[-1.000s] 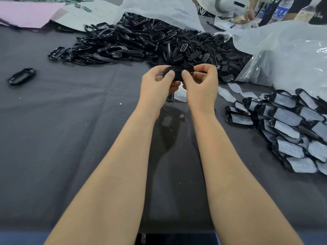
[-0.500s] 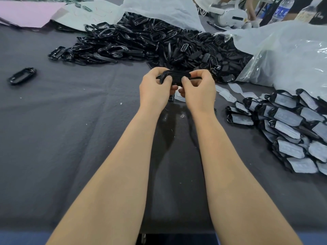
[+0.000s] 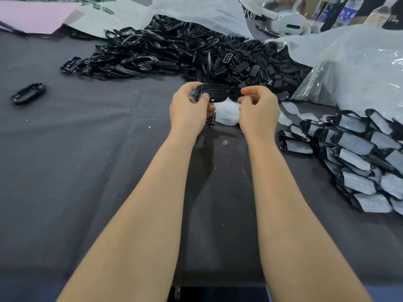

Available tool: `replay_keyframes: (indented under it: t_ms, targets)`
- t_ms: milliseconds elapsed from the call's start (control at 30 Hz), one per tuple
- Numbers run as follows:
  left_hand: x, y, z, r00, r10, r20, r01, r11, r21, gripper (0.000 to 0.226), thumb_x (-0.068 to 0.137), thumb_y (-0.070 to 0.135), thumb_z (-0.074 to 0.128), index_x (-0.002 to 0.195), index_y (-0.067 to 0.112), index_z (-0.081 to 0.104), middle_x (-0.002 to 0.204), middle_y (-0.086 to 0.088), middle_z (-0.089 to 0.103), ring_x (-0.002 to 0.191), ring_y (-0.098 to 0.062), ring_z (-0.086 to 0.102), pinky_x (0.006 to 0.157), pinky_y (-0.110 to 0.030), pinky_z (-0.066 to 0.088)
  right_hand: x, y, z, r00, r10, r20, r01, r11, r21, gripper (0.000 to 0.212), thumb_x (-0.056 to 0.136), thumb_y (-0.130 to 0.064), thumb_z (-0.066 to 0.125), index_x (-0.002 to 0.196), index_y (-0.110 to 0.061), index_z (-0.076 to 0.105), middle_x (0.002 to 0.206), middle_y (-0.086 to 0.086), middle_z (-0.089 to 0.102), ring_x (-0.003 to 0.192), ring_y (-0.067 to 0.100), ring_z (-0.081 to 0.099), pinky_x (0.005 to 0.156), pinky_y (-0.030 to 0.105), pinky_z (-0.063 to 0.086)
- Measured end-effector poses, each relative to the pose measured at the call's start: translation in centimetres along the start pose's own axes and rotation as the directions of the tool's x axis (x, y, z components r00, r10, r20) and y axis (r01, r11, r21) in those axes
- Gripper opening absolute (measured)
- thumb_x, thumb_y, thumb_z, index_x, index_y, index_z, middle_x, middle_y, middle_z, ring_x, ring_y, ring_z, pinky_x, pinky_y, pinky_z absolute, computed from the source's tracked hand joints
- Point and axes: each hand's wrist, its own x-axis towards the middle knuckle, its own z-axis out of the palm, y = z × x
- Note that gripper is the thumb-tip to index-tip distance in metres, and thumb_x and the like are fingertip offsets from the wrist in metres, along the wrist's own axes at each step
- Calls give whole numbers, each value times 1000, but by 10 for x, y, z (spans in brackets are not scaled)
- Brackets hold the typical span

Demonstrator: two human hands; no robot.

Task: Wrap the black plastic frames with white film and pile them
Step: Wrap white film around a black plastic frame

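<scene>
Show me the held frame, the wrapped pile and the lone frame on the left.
held frame [image 3: 217, 93], head view, its middle bar between the hands
wrapped pile [image 3: 353, 142], head view, white film of one piece
lone frame [image 3: 28, 93], head view, its rim

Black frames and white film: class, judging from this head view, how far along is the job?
Done: a pile of wrapped frames lies right. In hand: the left hand and right hand hold one bare frame. Left: the big heap of unwrapped frames behind.

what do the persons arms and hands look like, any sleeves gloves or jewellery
Both forearms are bare up to the bottom edge of the picture, with no sleeves in view. The left hand and right hand wear no gloves, and no rings, watch or bracelet show. Nails look short and unpainted.
</scene>
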Motion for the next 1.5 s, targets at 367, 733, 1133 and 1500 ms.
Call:
replay_keyframes:
  t_ms: [367,733,1133,1500]
  targets:
    - [3,-1,1,1000,-18,-21,16,998,-64,23,94,4,50,96,26,56,77,1,67,59,-3,65,64,-21,56,-2,3,5,958,58,282,112,827,-551,25,91,-23,56,115,-27,63,124,1,59,121,27,48,97,39,35]
    - [7,-4,2,996,-87,-26,84,989,-119,27,97,5,39,115,17,54,85,-7,68,60,-8,66,64,-24,53,3,3,-5,994,51,99,-66,987,145,7,95,-12,52,99,-15,58,83,1,62,71,11,62,83,35,54]
    - [6,-3,3,995,-89,-41,84,991,-104,32,96,5,38,122,15,53,96,-12,69,63,-8,66,69,-26,57,3,1,-1,980,119,158,-165,932,323,21,88,3,55,103,-11,53,79,-1,60,74,13,63,80,32,56]
    - [5,-2,2,995,-92,-41,89,993,-82,25,95,6,39,108,22,53,106,-15,68,71,-15,68,71,-29,57,3,0,1,981,102,163,-154,924,350,23,86,3,55,106,-6,61,83,5,64,76,18,67,79,33,59]
